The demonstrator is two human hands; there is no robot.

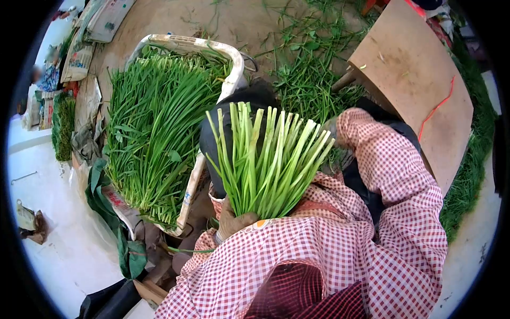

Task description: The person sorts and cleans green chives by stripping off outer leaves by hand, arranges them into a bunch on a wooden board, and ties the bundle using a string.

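Note:
My left hand [232,220], in a tan glove, is closed around a bunch of garlic chives [265,165] in front of my body. The pale cut ends fan out upward and away from me. Beside the right edge of the bunch is my right hand [332,129]; its fingers are mostly hidden, so I cannot tell whether they are open or closed. To the left stands a white plastic crate [234,74] packed with more garlic chives [159,122].
A wooden board or low table [409,69] with a red string [438,109] lies at the right. Loose green stalks [316,69] litter the floor ahead. More greens [470,154] line the far right. At the left are a green strap [98,191] and stacked bundles [64,125].

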